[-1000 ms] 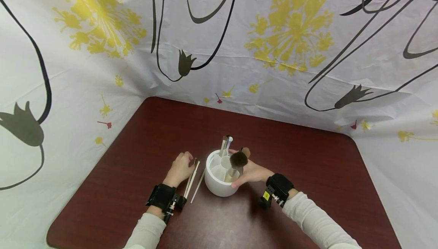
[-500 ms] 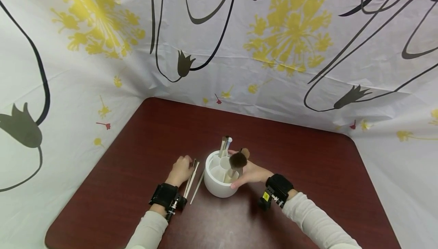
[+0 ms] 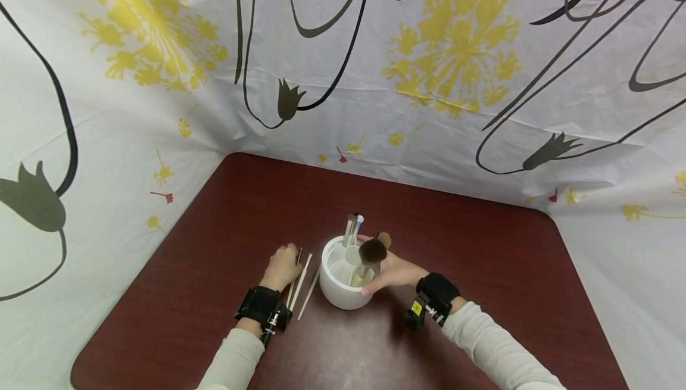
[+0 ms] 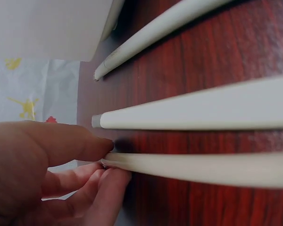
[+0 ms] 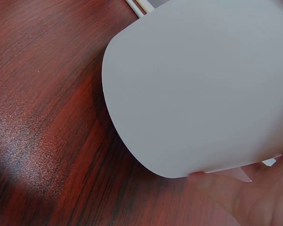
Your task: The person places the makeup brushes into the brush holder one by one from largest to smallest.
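Note:
My left hand point(image 3: 282, 268) pinches one end of a pale-handled makeup brush point(image 4: 193, 169) between thumb and fingers, low over the table. Beside it lie a second makeup brush point(image 4: 193, 108) and, nearer the holder, a third brush point(image 3: 308, 296). A round white brush holder point(image 3: 343, 296) with inner compartments stands to the right of them. My right hand point(image 3: 399, 272) grips its right side, thumb on the near side and fingers behind. Inside the holder stand a big dark fluffy brush point(image 3: 373, 252) at the front right and several slim brushes point(image 3: 352, 230) at the back.
A dark red wood-grain table point(image 3: 455, 229) with rounded corners carries everything. White patterned fabric point(image 3: 343, 50) hangs around its back and sides. Each wrist wears a black strap with a camera, the left camera point(image 3: 283, 315) close above the brush handles.
The brush in my left hand has shifted slightly leftward, away from the second brush, after the left hand moved down a little. My right hand and the holder stay essentially in place.

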Demonstrator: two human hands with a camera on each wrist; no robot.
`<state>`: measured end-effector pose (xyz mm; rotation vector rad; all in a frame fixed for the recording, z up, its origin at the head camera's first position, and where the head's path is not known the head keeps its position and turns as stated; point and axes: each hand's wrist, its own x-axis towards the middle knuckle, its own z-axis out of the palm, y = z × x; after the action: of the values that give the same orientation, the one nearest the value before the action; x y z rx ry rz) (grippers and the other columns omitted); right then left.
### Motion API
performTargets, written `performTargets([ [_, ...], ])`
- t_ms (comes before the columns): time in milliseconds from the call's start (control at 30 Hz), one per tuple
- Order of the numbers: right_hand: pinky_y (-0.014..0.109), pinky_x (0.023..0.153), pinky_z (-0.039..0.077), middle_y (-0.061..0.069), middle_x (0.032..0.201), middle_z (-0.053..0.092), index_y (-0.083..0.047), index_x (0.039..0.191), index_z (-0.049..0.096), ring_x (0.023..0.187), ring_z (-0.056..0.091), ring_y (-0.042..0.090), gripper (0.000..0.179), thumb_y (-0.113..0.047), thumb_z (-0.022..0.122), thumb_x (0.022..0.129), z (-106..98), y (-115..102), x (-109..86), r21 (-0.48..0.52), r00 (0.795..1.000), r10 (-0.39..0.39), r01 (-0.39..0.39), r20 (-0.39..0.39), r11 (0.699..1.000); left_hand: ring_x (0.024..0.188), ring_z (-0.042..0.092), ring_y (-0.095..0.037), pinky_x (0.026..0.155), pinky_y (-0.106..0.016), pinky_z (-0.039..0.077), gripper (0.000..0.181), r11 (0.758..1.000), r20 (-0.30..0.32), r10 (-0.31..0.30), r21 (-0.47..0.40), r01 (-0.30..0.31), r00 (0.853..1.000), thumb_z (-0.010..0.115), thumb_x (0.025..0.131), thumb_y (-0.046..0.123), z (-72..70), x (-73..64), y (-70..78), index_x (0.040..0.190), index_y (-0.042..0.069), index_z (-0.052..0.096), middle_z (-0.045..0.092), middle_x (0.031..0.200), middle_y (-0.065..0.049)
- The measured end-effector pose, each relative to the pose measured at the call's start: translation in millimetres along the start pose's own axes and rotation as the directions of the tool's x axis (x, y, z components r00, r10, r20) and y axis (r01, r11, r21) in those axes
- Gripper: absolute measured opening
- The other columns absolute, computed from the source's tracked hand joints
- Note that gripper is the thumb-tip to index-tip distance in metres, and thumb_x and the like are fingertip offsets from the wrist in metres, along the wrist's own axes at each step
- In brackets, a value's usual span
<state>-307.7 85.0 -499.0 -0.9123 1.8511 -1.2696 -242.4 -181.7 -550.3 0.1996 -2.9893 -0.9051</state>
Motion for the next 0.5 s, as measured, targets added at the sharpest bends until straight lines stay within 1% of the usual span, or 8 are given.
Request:
performTargets([
  [100, 0.055, 0.104, 0.015, 0.009, 0.139, 0.038, -0.011, 0.144, 0.006, 0.130, 0.030, 0.026, 0.112, -0.025, 0.082, 0.063, 0.5, 1.4, 0.9, 0.006, 1.000, -0.009, 0.009, 0.000, 1.000, 0.064, 0.054, -0.030, 0.053, -0.037, 0.043, 0.015, 1.000, 0.009, -0.002, 0.003, 0.002, 1.000, 0.061, 0.076, 0.003, 0.1, 0.7, -1.3, 0.087, -0.002, 0.052, 0.053, 0.075, -0.015],
  [233, 0.054, 0.105, 0.016, 0.009, 0.139, 0.037, -0.011, 0.144, 0.006, 0.129, 0.031, 0.026, 0.112, -0.024, 0.082, 0.063, 1.0, 1.2, 0.9, 0.004, 1.000, -0.012, 0.012, 0.003, 1.000, 0.061, 0.051, -0.026, 0.053, -0.035, 0.041, 0.018, 1.000, 0.024, -0.018, -0.018, 0.018, 1.000, 0.061, 0.075, 0.004, -0.3, 0.9, -1.2, 0.089, -0.002, 0.052, 0.052, 0.074, -0.013],
  [400, 0.055, 0.104, 0.015, 0.011, 0.140, 0.037, -0.011, 0.144, 0.006, 0.129, 0.030, 0.028, 0.111, -0.022, 0.082, 0.064, 0.8, 0.0, -0.7, 0.012, 1.000, -0.011, 0.010, 0.002, 1.000, 0.056, 0.046, -0.020, 0.050, -0.030, 0.038, 0.016, 0.999, 0.020, -0.015, -0.044, 0.016, 1.000, 0.061, 0.075, 0.004, 0.0, 0.4, -0.5, 0.087, -0.002, 0.052, 0.049, 0.070, -0.009],
  [500, 0.055, 0.104, 0.015, 0.010, 0.139, 0.037, -0.011, 0.145, 0.006, 0.129, 0.030, 0.027, 0.111, -0.023, 0.082, 0.064, 0.7, 0.0, -0.7, 0.013, 1.000, -0.009, 0.009, 0.004, 1.000, 0.054, 0.047, -0.019, 0.048, -0.029, 0.038, 0.016, 0.998, 0.017, -0.015, -0.065, 0.016, 1.000, 0.062, 0.076, 0.004, -2.6, -0.9, 1.1, 0.087, -0.003, 0.052, 0.049, 0.069, -0.008],
])
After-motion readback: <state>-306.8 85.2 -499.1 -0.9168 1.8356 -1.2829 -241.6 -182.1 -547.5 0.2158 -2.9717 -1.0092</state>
